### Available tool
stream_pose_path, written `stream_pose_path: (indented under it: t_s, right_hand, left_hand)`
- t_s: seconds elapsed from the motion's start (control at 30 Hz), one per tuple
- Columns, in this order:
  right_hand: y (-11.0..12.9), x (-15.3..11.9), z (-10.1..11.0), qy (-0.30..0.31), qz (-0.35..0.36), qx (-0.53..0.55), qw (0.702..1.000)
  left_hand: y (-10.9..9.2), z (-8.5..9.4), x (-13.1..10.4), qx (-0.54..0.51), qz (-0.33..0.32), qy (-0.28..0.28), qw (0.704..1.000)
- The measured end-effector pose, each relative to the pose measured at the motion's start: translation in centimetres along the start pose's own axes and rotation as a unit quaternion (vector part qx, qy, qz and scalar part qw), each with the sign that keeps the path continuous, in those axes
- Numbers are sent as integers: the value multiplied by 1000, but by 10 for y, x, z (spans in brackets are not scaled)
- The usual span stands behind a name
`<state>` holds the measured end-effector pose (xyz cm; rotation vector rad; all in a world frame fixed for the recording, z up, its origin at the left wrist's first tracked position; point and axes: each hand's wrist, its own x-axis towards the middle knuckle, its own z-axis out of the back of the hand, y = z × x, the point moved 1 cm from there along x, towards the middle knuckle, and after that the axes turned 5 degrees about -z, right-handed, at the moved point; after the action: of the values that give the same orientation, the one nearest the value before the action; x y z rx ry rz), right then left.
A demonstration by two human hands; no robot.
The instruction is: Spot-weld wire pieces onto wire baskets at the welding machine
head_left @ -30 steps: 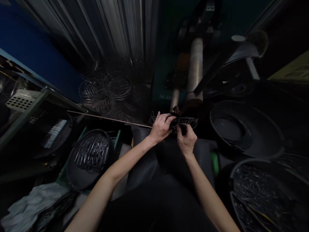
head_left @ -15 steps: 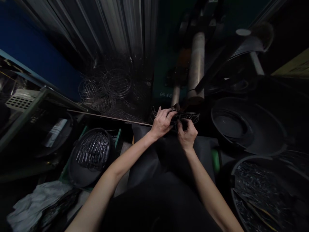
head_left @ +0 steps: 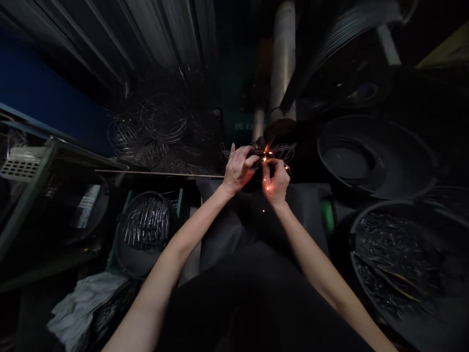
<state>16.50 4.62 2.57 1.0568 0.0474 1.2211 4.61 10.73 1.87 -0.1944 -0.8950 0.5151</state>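
Observation:
Between my hands lies a round wire rack (head_left: 285,149), under the electrode tip of a spot welder (head_left: 283,73). Orange sparks fly at the contact point, and a few fall past my right hand. My left hand (head_left: 238,168) is closed on the rack's left side, its thumb and fingers pinching the wire. Just right of the sparks, my right hand (head_left: 275,182) is closed with thumb and fingertips together near the rack's front edge. Whatever small piece it pinches is too dark to make out.
Several wire racks (head_left: 164,120) are heaped at the back left. A black bowl of short metal rods (head_left: 146,222) stands left of my lap. On the right are a large dark basin (head_left: 403,156) and another basin of small wire parts (head_left: 399,264). A pale cloth (head_left: 82,298) lies lower left.
Bright sparks have appeared at the welder tip, where there were none. The camera view has shifted, so the scene sits higher. Both hands stay at the rack.

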Motion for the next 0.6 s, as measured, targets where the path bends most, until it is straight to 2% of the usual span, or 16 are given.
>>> stream_pose_path:
  t_s: [0.1, 0.17, 0.3, 0.4, 0.47, 0.53, 0.57, 0.6]
  right_hand:
    - [-3, -2, 11, 18, -35, 25, 999]
    - [-6, -8, 32, 37, -86, 27, 995]
    - [-20, -29, 101, 63, -172, -66, 981]
    - [-42, -46, 160, 69, -239, -154, 956]
    - [-62, -60, 197, 69, -289, -211, 931]
    - [-89, -75, 229, 69, -327, -281, 899]
    - [-106, -84, 243, 87, -362, -339, 864]
    - [-124, -93, 255, 134, -415, -401, 806]
  left_hand:
    - [0, -2, 1, 3, 6, 6, 1000]
    - [-1, -3, 2, 19, 14, 11, 1000]
    - [-7, 1, 5, 42, 33, 12, 998]
    - [-21, 15, 3, -22, 88, 38, 995]
    - [-36, 23, 0, -76, 115, 94, 986]
    - [-50, 25, -3, -74, 136, 161, 975]
    - [-56, 23, -3, -55, 153, 181, 970]
    - [-62, 19, -2, -33, 168, 211, 962]
